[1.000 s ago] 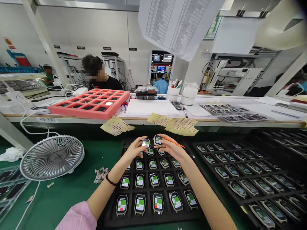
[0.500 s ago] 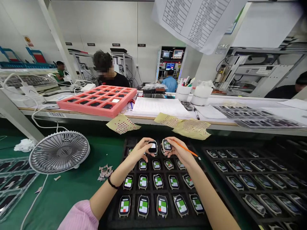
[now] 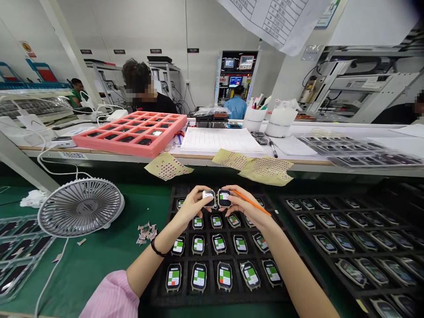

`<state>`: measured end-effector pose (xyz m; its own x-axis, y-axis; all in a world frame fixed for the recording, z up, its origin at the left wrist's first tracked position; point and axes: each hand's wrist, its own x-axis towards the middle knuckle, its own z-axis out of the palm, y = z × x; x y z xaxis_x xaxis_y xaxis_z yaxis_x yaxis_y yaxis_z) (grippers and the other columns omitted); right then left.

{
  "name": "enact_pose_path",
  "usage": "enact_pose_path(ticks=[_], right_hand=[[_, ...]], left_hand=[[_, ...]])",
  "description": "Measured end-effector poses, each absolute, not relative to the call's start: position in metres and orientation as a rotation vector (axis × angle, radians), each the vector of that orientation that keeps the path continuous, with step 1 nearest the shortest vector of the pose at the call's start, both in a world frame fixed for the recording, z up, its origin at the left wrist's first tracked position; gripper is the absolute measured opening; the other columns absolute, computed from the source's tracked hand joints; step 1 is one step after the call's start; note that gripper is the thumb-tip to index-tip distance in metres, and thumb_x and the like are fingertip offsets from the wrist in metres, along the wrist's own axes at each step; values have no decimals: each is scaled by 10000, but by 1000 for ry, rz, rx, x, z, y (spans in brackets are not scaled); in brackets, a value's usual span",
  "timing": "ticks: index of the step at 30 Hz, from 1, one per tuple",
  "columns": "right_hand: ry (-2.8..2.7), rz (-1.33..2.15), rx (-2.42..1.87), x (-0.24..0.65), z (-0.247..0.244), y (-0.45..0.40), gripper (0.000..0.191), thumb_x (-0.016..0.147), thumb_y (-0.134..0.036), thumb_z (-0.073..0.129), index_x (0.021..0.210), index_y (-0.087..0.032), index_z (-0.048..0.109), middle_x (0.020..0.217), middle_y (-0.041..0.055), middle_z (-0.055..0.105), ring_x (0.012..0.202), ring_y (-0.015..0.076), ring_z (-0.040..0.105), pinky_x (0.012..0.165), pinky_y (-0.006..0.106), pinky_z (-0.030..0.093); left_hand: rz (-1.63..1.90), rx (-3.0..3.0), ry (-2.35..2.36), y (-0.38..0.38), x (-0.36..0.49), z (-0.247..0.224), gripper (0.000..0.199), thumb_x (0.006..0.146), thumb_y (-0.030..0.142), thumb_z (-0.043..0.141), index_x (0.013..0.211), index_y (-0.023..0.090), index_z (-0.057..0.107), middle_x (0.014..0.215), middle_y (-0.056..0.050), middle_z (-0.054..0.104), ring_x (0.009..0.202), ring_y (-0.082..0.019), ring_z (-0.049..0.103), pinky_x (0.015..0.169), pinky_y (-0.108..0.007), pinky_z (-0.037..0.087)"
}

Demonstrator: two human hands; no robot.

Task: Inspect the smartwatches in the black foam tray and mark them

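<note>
My left hand [image 3: 195, 204] grips a watch [image 3: 208, 198] by its sides, thumb near the lit screen. Close beside it, my right hand [image 3: 243, 204] holds a second watch [image 3: 224, 198], its thumb over the screen. An orange stick [image 3: 252, 203] lies along the back of my right hand, pointing down to the right. Both hands are above the far rows of a black foam tray [image 3: 188, 268], where rows of watches show green and white screens. Whether the two held watches touch is too small to tell.
A grey fan [image 3: 82, 207] and paper scraps [image 3: 146, 233] lie left. Another black tray [image 3: 314, 240] of watches is at right. On the shelf ahead are a pink foam tray [image 3: 155, 149], papers [image 3: 218, 140] and yellow sticker sheets [image 3: 265, 170]. A person [image 3: 142, 86] sits beyond.
The two watches have come closer together. The right watch has turned more upright and moved left, and my right thumb now lies over its screen. The camera view has shifted slightly.
</note>
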<state>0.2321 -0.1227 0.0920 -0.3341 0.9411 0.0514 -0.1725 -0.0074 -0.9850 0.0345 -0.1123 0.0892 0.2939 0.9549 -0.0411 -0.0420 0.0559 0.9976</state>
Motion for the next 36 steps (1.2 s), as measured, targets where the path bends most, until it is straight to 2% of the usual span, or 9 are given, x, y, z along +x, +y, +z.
enact_pose_path(ticks=[6,10,16,23,36], right_hand=[[-1346,1519,-888,232,92,-123,301,807,-328,653,1079,-225,575,934,41,663,758,207,716,612,313,592],[-1352,1506,-897,232,92,-122,288,807,-330,658,1064,-227,577,939,42,662,749,204,716,600,309,592],[-1333,1499,-900,231,91,-123,289,804,-355,656,1050,-220,586,906,37,669,713,191,709,572,300,587],[-1321,1472,-909,229,90,-123,302,781,-359,686,1026,-213,589,885,26,658,665,177,702,507,257,566],[-1223,1609,-816,233,92,-121,246,817,-361,644,992,-196,596,740,26,693,624,194,703,488,261,536]], left_hand=[[992,1258,981,-112,35,87,397,715,430,704,989,192,542,848,-16,643,541,-85,603,317,-114,352],[973,1242,968,-112,35,89,378,753,466,648,1006,201,554,854,-26,647,566,-115,632,313,-132,375],[981,1281,968,-117,35,94,356,752,410,653,1020,205,541,945,-34,645,592,-102,634,321,-119,371],[973,1302,999,-124,37,100,285,844,411,533,1045,212,566,876,-24,627,623,-113,641,335,-118,394],[930,1166,932,-123,32,104,287,819,413,557,1048,241,556,973,-39,594,722,-139,656,329,-109,340]])
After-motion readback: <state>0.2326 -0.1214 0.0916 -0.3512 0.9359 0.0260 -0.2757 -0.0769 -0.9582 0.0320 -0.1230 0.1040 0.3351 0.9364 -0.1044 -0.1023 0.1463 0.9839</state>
